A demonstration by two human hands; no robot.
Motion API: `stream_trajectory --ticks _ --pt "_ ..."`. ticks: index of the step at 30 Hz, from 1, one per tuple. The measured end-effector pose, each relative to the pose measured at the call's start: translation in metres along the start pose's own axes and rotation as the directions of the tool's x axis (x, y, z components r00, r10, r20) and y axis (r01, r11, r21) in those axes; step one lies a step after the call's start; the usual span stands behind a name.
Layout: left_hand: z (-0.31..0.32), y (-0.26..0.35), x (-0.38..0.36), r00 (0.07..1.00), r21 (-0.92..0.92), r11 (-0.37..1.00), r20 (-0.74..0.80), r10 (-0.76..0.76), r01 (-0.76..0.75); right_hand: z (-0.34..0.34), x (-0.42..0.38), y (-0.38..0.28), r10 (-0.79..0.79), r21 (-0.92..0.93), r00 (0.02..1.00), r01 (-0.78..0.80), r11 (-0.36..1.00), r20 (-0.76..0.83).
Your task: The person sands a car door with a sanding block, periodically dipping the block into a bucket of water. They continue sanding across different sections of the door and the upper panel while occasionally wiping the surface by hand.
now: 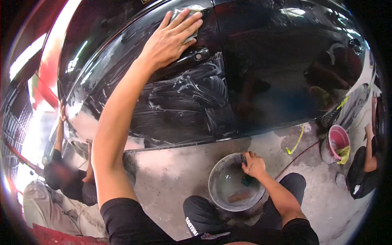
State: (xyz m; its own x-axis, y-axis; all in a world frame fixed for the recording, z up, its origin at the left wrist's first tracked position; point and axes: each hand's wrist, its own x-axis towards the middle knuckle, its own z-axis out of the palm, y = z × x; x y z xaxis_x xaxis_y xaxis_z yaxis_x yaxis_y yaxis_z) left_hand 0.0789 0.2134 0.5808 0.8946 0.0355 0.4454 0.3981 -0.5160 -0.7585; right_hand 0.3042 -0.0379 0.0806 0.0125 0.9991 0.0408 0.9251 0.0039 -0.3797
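My left hand [169, 38] lies flat with fingers spread on a pale sheet [192, 13], pressing it on the black car door [183, 94] just above the door handle [192, 56]. White soapy streaks cover the panel around and below the handle. Low on the right, my right hand [254, 164] is at the rim of a round grey basin [212, 192] of cloudy water, its fingers bent over a dark green block [246, 180]; whether it grips the block I cannot tell. A brown block [239, 197] lies in the water.
A co-worker [67, 177] crouches at the left, one hand on the car. At the right stands a pink bucket [338, 141] with a yellow cloth [344, 155] over its rim; another person's arm [369, 149] is beside it. Yellow tape [296, 143] lies on the floor.
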Motion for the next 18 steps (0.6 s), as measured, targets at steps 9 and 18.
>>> stream_trajectory --ticks 9,18 --pt "-0.035 -0.033 -0.062 0.922 0.128 0.983 0.381 0.072 -0.130 0.000 0.003 0.000 0.009 0.015 1.000 -0.009 1.000 0.000" --pt "-0.016 -0.005 0.002 0.989 0.026 0.991 0.073 0.129 -0.131 0.010 -0.001 -0.004 -0.055 -0.043 0.996 0.053 0.998 -0.066"
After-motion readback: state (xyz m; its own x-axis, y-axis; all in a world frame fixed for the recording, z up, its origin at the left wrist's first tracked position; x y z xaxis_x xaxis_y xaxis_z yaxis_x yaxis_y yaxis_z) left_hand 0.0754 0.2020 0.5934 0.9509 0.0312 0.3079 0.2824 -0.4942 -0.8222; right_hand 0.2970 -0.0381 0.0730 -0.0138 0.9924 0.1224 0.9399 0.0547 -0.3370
